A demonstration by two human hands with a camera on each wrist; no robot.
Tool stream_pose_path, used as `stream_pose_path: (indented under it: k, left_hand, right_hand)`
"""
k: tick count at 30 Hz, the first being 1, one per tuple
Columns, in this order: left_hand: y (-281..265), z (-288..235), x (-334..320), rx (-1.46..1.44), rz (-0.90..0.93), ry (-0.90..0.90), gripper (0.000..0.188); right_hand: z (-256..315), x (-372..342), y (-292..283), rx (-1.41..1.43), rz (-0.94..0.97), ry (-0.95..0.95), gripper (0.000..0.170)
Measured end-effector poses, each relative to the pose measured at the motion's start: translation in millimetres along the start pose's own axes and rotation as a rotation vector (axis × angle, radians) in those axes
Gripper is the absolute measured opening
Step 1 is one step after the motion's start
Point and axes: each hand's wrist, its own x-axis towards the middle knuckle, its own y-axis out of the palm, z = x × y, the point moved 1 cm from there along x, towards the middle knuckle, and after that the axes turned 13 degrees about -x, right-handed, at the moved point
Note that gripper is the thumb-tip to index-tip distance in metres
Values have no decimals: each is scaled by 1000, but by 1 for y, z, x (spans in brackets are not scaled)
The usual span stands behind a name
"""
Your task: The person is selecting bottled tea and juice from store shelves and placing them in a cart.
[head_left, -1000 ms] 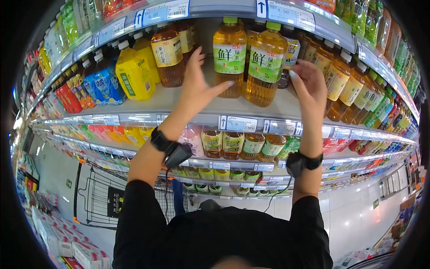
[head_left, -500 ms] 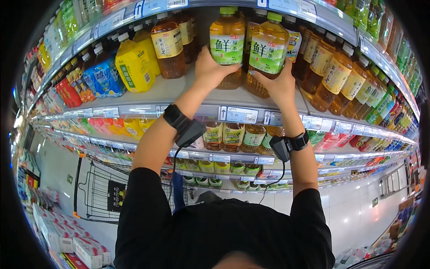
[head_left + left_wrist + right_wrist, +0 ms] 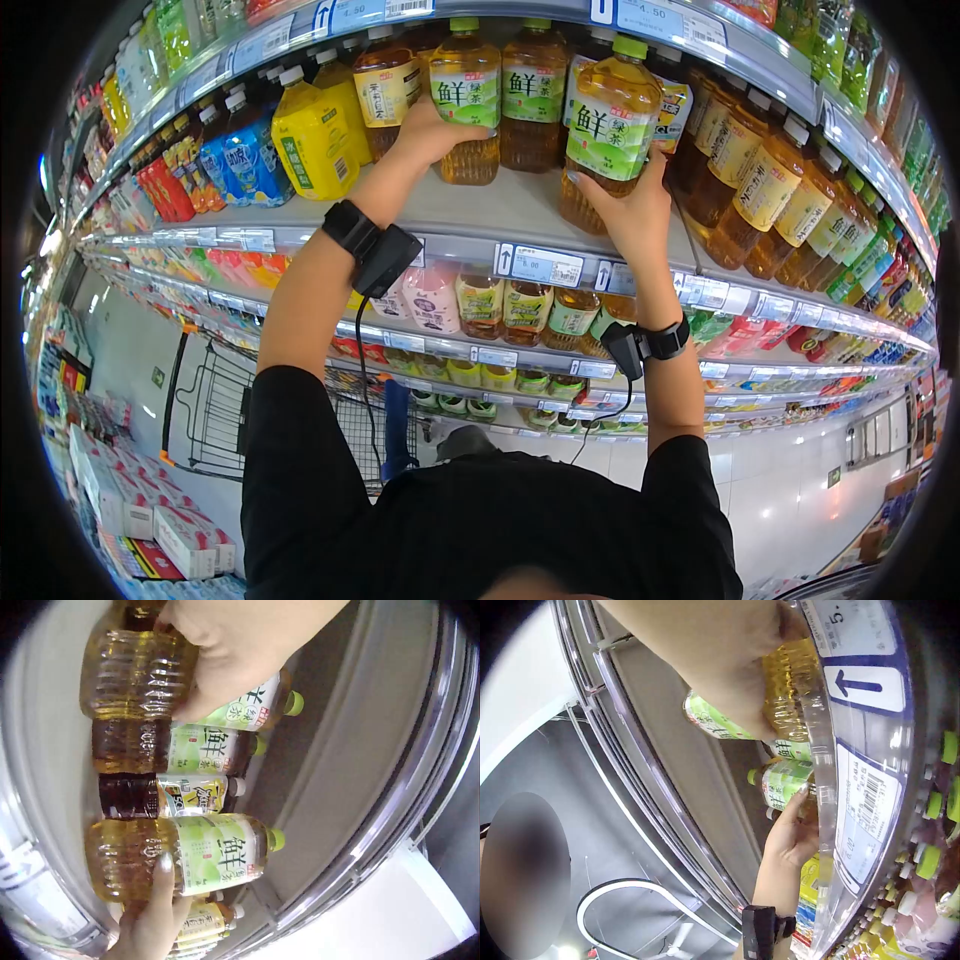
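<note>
In the head view, my left hand (image 3: 430, 133) grips a green tea bottle (image 3: 465, 90) with a green cap and green-white label, thumb across its front. This bottle stands upright at shelf level beside an amber tea bottle with a cream label (image 3: 385, 92). My right hand (image 3: 632, 205) holds a matching green tea bottle (image 3: 605, 130) near the shelf's front, thumb on its lower front. Between them, further back, stands another green tea bottle (image 3: 532, 95). The left wrist view shows the right hand's thumb (image 3: 163, 877) flat against its bottle's side.
Yellow drink packs (image 3: 315, 140) and blue packs (image 3: 240, 160) stand to the left. Cream-labelled tea bottles (image 3: 770, 200) line the right. A price rail (image 3: 540, 265) edges the shelf, with another shelf above. A shopping cart (image 3: 215, 410) stands lower left.
Both hands came in from beside the bottles and took hold of them. The left bottle then moved left, uncovering the green tea bottle behind. The right bottle has shifted slightly.
</note>
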Motion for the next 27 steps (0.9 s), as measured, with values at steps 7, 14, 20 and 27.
stream_pose_path:
  k: [7,14,20,27]
  left_hand:
    - [0,21,31,87,5,40,55]
    - [1,59,92,457,-1,-81,80]
    - [28,32,84,833,26,-215,96]
    - [32,14,100,921,211,-401,40]
  right_hand:
    - [0,-1,1,-14,13,1,86]
    - [0,-2,1,-21,25,8,86]
    - [1,-2,2,-29,8,-1,83]
    - [1,-2,2,2,-2,-32,79]
